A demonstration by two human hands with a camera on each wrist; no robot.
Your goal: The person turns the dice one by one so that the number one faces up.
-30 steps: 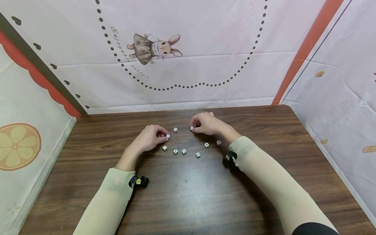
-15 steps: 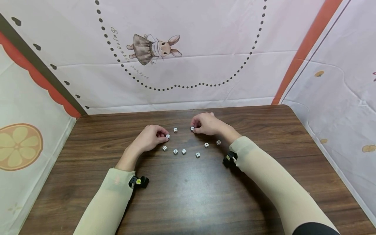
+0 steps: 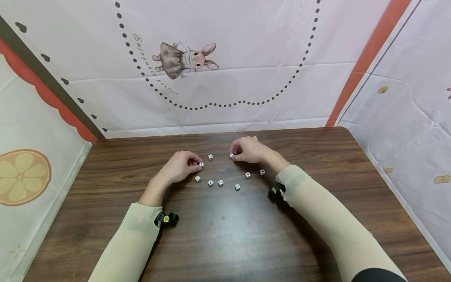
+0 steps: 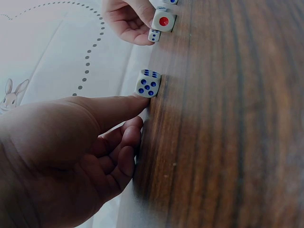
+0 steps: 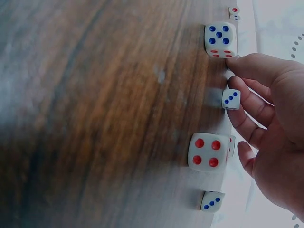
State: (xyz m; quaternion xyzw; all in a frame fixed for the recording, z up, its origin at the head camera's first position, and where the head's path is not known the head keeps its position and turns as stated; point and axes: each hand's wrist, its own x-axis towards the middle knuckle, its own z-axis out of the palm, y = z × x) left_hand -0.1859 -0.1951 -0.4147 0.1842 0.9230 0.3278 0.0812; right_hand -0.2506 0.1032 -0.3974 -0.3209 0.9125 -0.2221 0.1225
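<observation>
In the head view, my left hand (image 3: 179, 166) pinches a white die (image 3: 201, 165) between thumb and fingertips, low over the wooden table. My right hand (image 3: 248, 149) holds another white die (image 3: 231, 156) at its fingertips; in the right wrist view, a three-blue-pip die (image 5: 231, 99) sits against those fingers. Between the hands, toward the back, stands a single die (image 3: 210, 157). In the left wrist view, a die with five blue pips (image 4: 147, 86) covers the left thumb's tip, and I cannot tell whether it is the pinched one.
Several more dice lie nearer me in a loose curve, from a left one (image 3: 197, 179) to a right one (image 3: 262, 172). The right wrist view also shows a red four-pip die (image 5: 207, 152) and a lower die (image 5: 212, 201). A printed cloth wall (image 3: 246, 86) borders the brown table (image 3: 218, 235).
My right hand and its die have shifted very slightly to the right. The left hand keeps its place and its hold, and the other dice lie as before.
</observation>
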